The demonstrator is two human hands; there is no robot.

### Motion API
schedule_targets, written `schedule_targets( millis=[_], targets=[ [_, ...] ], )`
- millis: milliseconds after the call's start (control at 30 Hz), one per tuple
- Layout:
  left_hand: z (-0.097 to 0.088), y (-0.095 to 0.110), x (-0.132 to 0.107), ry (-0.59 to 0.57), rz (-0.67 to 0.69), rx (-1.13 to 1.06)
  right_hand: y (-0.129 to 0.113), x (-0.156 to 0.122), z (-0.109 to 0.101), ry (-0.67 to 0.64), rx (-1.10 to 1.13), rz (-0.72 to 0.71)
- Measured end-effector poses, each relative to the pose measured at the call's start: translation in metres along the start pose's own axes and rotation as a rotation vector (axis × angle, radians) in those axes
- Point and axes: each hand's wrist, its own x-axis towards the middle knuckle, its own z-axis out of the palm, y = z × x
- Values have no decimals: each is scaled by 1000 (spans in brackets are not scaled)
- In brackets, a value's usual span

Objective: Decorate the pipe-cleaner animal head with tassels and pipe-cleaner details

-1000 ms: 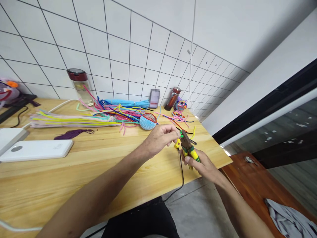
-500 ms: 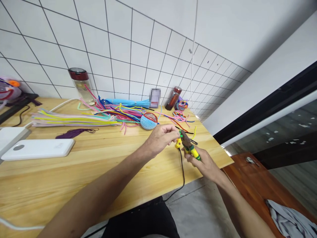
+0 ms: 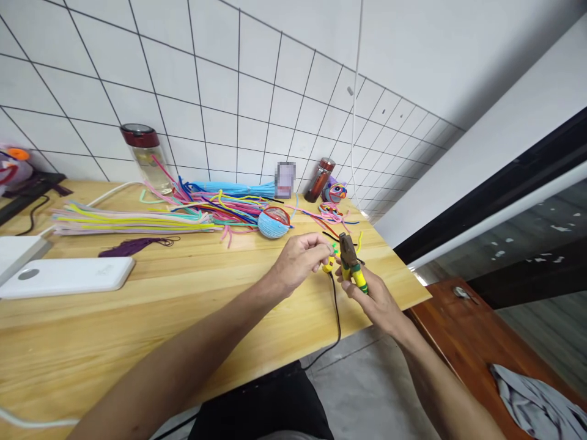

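Note:
My left hand [image 3: 298,260] pinches a small yellow pipe-cleaner piece [image 3: 329,264] with a green tip, just above the wooden table [image 3: 192,318] near its right front corner. My right hand [image 3: 373,299] grips the green and yellow handles of a pair of pliers [image 3: 351,263]. The pliers' jaws point up and away, right beside the yellow piece. A black cord [image 3: 337,311] hangs down from the piece over the table edge.
A heap of coloured pipe cleaners [image 3: 160,214] and a blue ball [image 3: 271,223] lie at the back. Two bottles [image 3: 145,156] [image 3: 320,180] stand by the tiled wall. A white power bank [image 3: 64,275] lies at the left. A brown bench [image 3: 477,342] with a grey cloth [image 3: 536,403] stands to the right.
My right hand has turned the pliers more upright and lifted them slightly. The jaws have come off the green tip and now sit beside it. My left hand has barely moved.

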Motion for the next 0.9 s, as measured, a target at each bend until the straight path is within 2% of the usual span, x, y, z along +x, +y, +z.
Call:
schedule_targets(
  millis=[567,900],
  targets=[
    [1,2,-1,-78,-26,28,-9,10,1,-63,43,-46],
    [0,-1,-2,-67,-47,27,-7,8,5,2,-115,-70]
  ],
)
